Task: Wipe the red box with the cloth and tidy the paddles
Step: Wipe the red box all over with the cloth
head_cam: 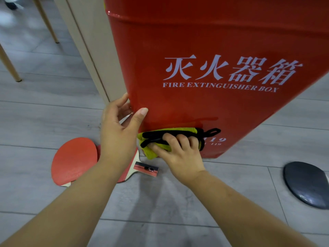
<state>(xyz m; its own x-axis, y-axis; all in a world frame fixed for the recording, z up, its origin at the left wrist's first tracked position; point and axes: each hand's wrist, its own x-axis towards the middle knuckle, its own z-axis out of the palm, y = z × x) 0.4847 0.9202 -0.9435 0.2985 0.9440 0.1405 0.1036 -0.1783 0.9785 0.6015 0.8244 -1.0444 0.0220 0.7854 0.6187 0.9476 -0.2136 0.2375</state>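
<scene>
A tall red box (204,41) with white lettering stands on the floor in front of me. My right hand (179,157) grips a yellow cloth with black trim (165,135) and presses it against the box's lower front. At the box's left edge, my left hand (119,129) touches the corner with its fingers and its thumb spread apart. Two red paddles (74,161) lie overlapping on the floor under my left forearm, and one handle (146,169) sticks out to the right. A dark paddle (306,184) lies on the floor at the far right.
A beige wall corner (92,50) rises behind the box on the left. Wooden chair legs (10,66) stand on the grey plank floor (160,211) at the upper left.
</scene>
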